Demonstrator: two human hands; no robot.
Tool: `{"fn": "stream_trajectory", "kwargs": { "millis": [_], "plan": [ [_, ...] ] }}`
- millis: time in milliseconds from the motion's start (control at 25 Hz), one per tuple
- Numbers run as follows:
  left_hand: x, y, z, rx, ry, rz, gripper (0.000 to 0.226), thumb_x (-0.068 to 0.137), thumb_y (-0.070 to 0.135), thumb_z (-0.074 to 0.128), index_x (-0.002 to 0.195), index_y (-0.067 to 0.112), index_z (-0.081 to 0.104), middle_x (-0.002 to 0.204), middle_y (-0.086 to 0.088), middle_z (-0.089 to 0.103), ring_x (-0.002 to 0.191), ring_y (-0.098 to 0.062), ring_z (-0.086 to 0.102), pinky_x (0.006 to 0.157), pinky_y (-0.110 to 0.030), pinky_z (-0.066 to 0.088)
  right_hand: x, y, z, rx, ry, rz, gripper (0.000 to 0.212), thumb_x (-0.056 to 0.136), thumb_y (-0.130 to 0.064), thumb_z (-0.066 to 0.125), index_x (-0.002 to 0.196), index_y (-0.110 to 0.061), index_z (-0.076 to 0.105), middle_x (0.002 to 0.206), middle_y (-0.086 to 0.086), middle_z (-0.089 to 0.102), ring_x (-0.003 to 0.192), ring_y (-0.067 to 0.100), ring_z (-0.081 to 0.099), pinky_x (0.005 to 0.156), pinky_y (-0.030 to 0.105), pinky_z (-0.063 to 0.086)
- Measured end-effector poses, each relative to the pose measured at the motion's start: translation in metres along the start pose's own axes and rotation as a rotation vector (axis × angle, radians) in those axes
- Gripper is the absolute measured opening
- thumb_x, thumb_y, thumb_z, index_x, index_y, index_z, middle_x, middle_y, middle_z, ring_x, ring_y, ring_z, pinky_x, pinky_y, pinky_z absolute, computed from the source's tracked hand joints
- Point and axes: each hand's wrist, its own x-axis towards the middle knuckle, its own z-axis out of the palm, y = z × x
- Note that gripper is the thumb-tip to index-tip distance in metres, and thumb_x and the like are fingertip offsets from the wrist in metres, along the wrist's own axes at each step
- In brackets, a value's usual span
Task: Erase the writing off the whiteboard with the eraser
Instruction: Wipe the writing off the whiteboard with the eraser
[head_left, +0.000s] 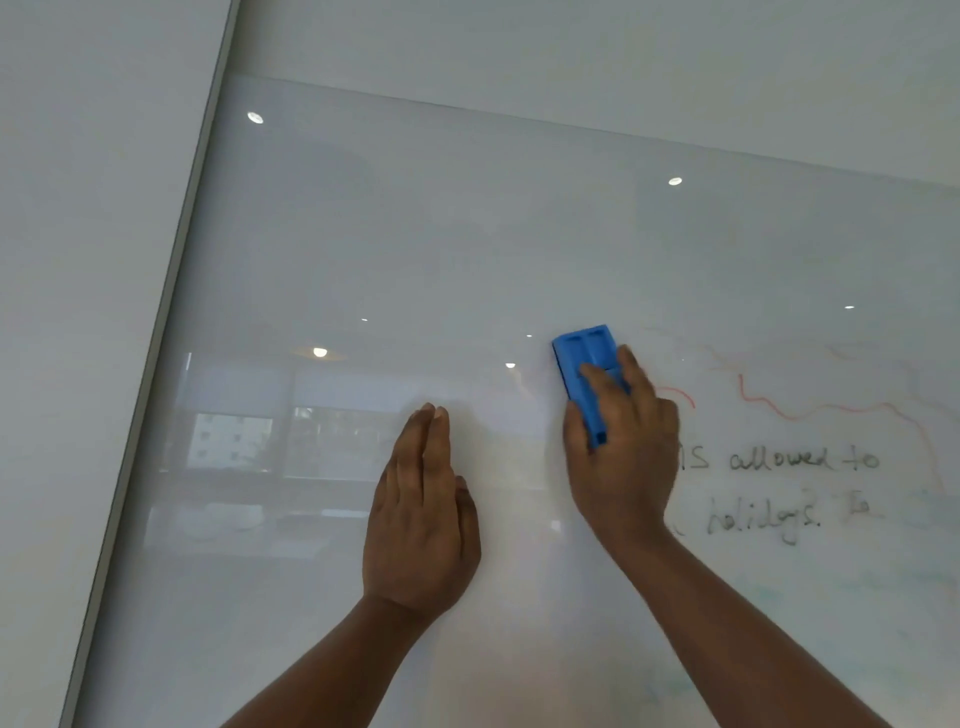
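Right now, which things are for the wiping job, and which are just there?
For the job:
- blue eraser, held by the right hand
- whiteboard
- black writing and red squiggle, still on the board
- left hand, flat on the board

Just there:
- wall beside the board
- ceiling-light reflections in the board

A bright blue eraser (586, 371) stands out against a glossy, pale grey-white whiteboard (415, 234). Dark grey handwriting (779, 486) (partly smudged) runs beneath thin, wavy red lines (831, 405), while faint pale green smears (883, 582) tint the board's lower right; a silver-grey frame (156, 364) edges its left side.
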Motion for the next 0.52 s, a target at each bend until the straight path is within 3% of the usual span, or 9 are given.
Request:
{"fn": "stream_trajectory", "kwargs": {
  "millis": [40,120,200,320,360,480,520],
  "plan": [
    [0.000,-0.001,0.001,-0.001,0.002,0.008,0.071,0.094,0.010,0.048,0.157,0.008,0.015,0.160,-0.016,0.030,0.149,-0.025,0.030,0.118,-0.037,0.034,-0.008,-0.008,0.006,-0.003,-0.017,-0.079,0.035,0.094,-0.029,0.061,0.129,-0.023,0.060,0.152,0.009,0.048,0.092,0.029,0.054,0.077,0.041,0.051],
    [0.000,-0.004,0.001,-0.002,0.002,0.027,0.072,0.095,0.010,0.048,0.158,0.009,0.013,0.159,-0.016,0.031,0.148,-0.025,0.030,0.118,-0.034,0.031,-0.035,-0.025,0.013,0.011,-0.128,-0.452,0.028,0.095,-0.025,0.064,0.123,-0.021,0.067,0.150,0.009,0.051,0.092,0.029,0.057,0.078,0.039,0.050],
    [0.000,-0.004,0.001,-0.003,-0.004,0.016,0.072,0.094,0.010,0.047,0.158,0.009,0.013,0.159,-0.016,0.032,0.147,-0.025,0.031,0.118,-0.032,0.029,-0.026,-0.011,0.008,0.003,-0.180,-0.582,0.026,0.095,-0.026,0.063,0.121,-0.022,0.068,0.149,0.007,0.053,0.090,0.030,0.060,0.075,0.042,0.053],
    [0.000,-0.001,0.002,0.007,0.002,-0.003,0.071,0.093,0.009,0.046,0.157,0.008,0.015,0.158,-0.016,0.033,0.146,-0.027,0.033,0.118,-0.034,0.031,0.012,0.012,-0.006,0.045,-0.019,-0.036,0.033,0.092,-0.031,0.062,0.123,-0.023,0.063,0.151,0.007,0.051,0.090,0.032,0.055,0.074,0.045,0.055],
    [-0.001,-0.001,0.002,0.015,0.003,0.002,0.071,0.093,0.008,0.047,0.157,0.007,0.015,0.158,-0.016,0.034,0.146,-0.027,0.033,0.118,-0.035,0.031,0.010,0.009,-0.004,0.028,-0.015,0.003,0.033,0.092,-0.031,0.063,0.124,-0.023,0.063,0.151,0.007,0.050,0.090,0.032,0.054,0.074,0.043,0.054],
    [-0.001,-0.004,0.003,0.021,0.009,0.026,0.070,0.093,0.008,0.048,0.156,0.004,0.017,0.158,-0.017,0.034,0.147,-0.026,0.032,0.120,-0.031,0.026,-0.025,-0.011,0.007,0.021,-0.179,-0.527,0.028,0.096,-0.030,0.065,0.122,-0.020,0.068,0.150,0.009,0.051,0.087,0.031,0.057,0.074,0.040,0.053],
    [-0.001,-0.005,0.003,0.017,0.011,0.026,0.069,0.094,0.008,0.048,0.156,0.004,0.018,0.158,-0.017,0.033,0.147,-0.025,0.031,0.120,-0.029,0.025,-0.021,-0.008,0.004,0.014,-0.207,-0.605,0.027,0.096,-0.030,0.064,0.121,-0.021,0.069,0.150,0.009,0.052,0.087,0.030,0.058,0.073,0.041,0.053]
  ]
}}
